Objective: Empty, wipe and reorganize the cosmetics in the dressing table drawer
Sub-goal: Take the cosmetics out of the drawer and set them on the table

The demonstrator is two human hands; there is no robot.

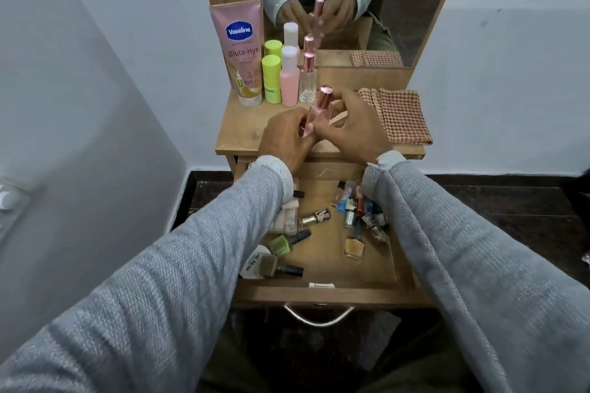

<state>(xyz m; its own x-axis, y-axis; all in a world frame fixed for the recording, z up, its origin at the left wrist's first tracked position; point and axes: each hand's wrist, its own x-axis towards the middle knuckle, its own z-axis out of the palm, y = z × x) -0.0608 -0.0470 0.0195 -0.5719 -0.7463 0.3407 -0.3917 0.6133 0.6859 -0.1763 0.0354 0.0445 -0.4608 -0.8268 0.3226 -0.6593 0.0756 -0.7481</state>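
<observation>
- The left hand and the right hand hold a pink spray bottle between them above the middle of the dressing table top; the left fingers pinch its lower end, and the right fingers curl round it beside the rose-gold cap.
- The bottle is tilted, cap pointing toward the mirror.
- Along the back left edge of the top stand a Vaseline tube, a green-capped stick, a pink bottle with a white cap and a clear spray bottle, close together in a row.
- A folded checked cloth lies at the right edge of the top.
- The drawer is pulled out below the front edge, with nail polish bottles lying scattered inside, most near its right side, and a green nail polish near its left side.
</observation>
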